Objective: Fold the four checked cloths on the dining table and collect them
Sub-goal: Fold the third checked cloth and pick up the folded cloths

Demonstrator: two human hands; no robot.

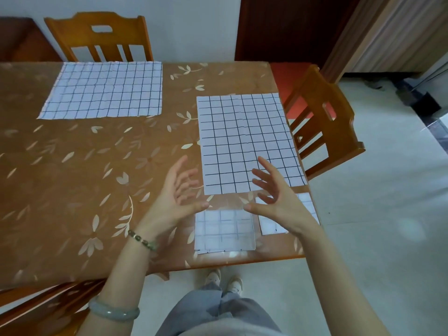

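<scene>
Four white cloths with dark checks lie on the brown leaf-patterned dining table (72, 166). One unfolded cloth (104, 89) is spread flat at the far left. A second unfolded cloth (244, 139) lies flat at the right. A small folded cloth (224, 230) sits at the near edge, and another folded cloth (308, 207) lies right of it, partly hidden by my right hand. My left hand (179, 200) and my right hand (276, 197) hover above the table with fingers spread, palms facing each other, holding nothing.
A wooden chair (101, 35) stands behind the table's far side and another wooden chair (324, 120) at its right side. A third chair (36, 304) is at the near left. My feet (223, 280) stand on pale floor tiles by the table's near edge.
</scene>
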